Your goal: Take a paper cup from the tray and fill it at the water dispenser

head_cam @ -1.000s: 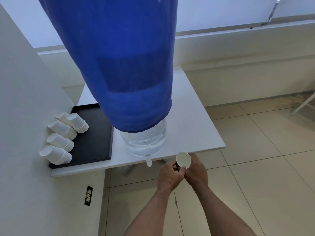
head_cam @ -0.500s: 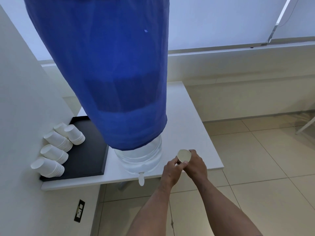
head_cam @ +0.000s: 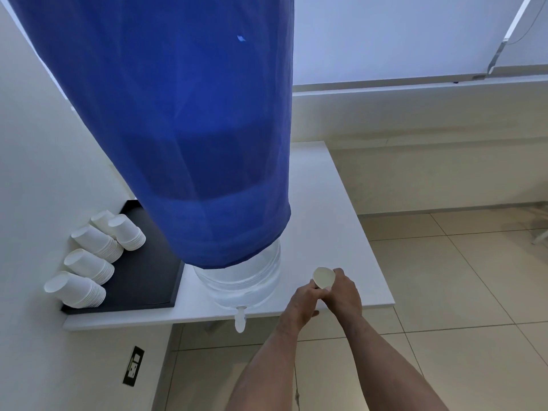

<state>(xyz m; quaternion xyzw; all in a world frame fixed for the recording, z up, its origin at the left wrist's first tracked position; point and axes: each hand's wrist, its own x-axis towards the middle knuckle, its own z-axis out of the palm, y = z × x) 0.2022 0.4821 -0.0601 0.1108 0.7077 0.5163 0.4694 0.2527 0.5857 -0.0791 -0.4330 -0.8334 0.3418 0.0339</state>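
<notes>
A small white paper cup [head_cam: 323, 277] is held between both hands over the front right part of the white table [head_cam: 341, 232], its mouth tilted toward me. My left hand [head_cam: 305, 301] grips it from the left and my right hand [head_cam: 345, 292] from the right. The water dispenser is a clear jug [head_cam: 240, 280] under a blue cloth cover [head_cam: 184, 129], with a white tap [head_cam: 240, 319] sticking out over the table's front edge, left of the hands. The black tray [head_cam: 142, 277] at the far left carries several stacks of upturned white paper cups [head_cam: 98, 256].
A white wall [head_cam: 44, 143] runs along the left, with a black socket plate [head_cam: 132, 366] low down. Beige floor tiles [head_cam: 444, 292] lie to the right and below the table. A pale ledge and window blind sit behind the table.
Both hands have lifted the cup from below the table's front edge to above the tabletop, to the right of the tap. The camera has tilted up a little.
</notes>
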